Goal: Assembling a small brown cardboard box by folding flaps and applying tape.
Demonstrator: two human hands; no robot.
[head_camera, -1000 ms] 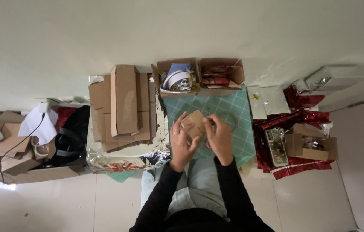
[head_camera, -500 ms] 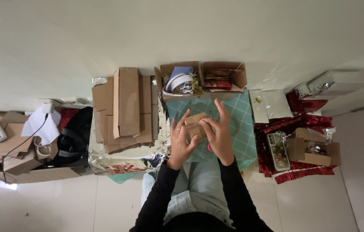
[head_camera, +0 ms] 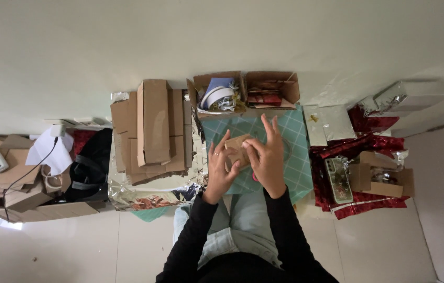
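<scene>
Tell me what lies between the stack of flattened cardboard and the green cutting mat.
In the head view, crinkled silver foil fills the gap between the flattened cardboard stack and the green cutting mat; nothing else shows there.

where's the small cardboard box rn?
Head view, centre: the small cardboard box is held between the left hand and right hand, above the green grid mat, just below the two open cartons.

Matt brown cardboard box (head_camera: 236,150) between the hands; flattened cardboard (head_camera: 151,128) stacked at left looks equally dull. Crinkled silver foil (head_camera: 146,194) beneath it is glossy, as is red foil (head_camera: 371,144) at right.
</scene>
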